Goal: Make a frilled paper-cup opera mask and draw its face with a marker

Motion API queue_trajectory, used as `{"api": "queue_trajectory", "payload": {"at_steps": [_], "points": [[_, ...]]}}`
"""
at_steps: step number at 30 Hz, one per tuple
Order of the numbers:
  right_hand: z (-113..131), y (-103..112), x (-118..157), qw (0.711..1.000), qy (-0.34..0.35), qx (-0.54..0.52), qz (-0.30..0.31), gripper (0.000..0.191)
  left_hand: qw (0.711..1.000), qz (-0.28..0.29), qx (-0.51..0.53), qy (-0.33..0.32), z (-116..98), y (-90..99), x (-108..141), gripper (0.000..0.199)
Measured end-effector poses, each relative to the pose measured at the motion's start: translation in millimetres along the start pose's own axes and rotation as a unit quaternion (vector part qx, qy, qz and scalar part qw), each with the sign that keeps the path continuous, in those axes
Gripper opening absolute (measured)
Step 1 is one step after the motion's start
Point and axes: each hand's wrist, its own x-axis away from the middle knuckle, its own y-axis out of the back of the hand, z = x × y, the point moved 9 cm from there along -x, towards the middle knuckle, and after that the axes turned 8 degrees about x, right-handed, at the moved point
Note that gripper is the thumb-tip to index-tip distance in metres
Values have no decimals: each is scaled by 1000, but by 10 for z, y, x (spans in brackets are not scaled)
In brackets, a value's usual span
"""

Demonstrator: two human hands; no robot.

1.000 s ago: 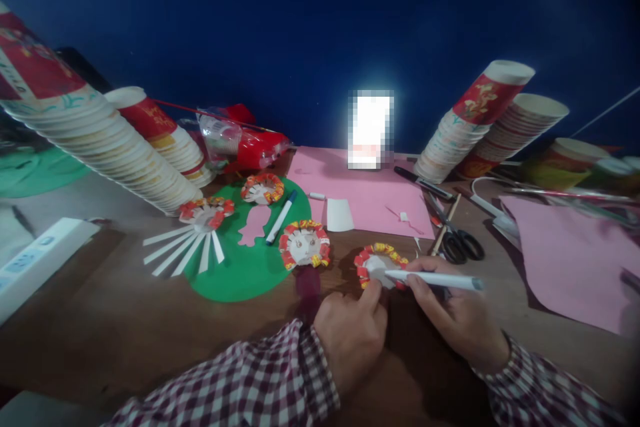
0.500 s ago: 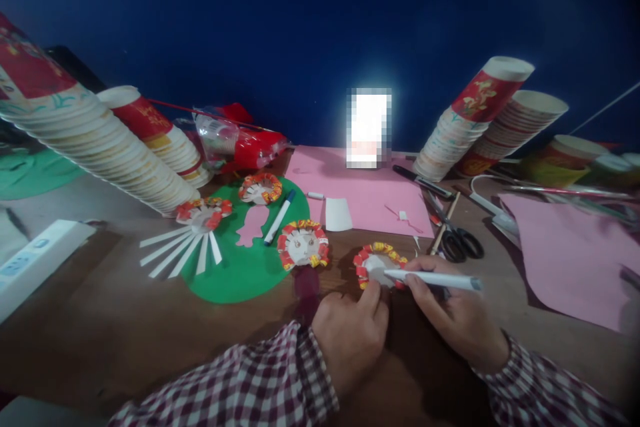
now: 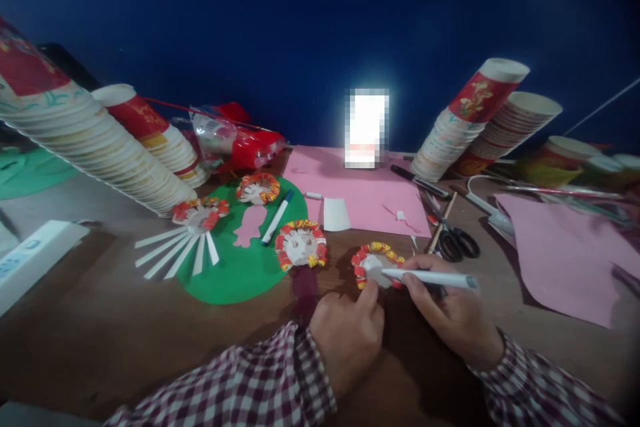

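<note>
A paper piece with a curled red and yellow rim [image 3: 373,265] lies on the brown table, its pale middle facing up. My right hand [image 3: 450,313] is closed round a white marker [image 3: 435,277], whose tip is at the pale middle. My left hand [image 3: 350,333] has its fingers bent, with the index fingertip pressing the paper's lower edge. Just left lies a similar piece with a drawn face [image 3: 301,245], above a dark maroon strip [image 3: 305,290].
Behind are a green sheet [image 3: 225,283] with a capped marker [image 3: 277,217] and paper shapes, and a pink sheet [image 3: 360,197]. Scissors [image 3: 457,243] lie at the right. Stacked paper cups [image 3: 125,160] lean at left, others [image 3: 470,113] at right. A bright blurred rectangle [image 3: 367,127] stands behind.
The whole view has shifted slightly, with things appearing a little further left. The marker tip has stayed at the paper's pale middle, and both hands keep nearly the same pose.
</note>
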Motion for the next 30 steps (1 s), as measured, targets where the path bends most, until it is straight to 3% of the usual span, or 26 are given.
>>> {"api": "queue_trajectory", "payload": {"at_steps": [24, 30], "points": [[12, -72, 27, 999, 6, 27, 40, 10, 999, -29, -29, -12, -18, -2, 37, 26], [63, -74, 19, 998, 36, 34, 34, 10, 1000, -8, -16, -13, -19, -19, 29, 27]]}}
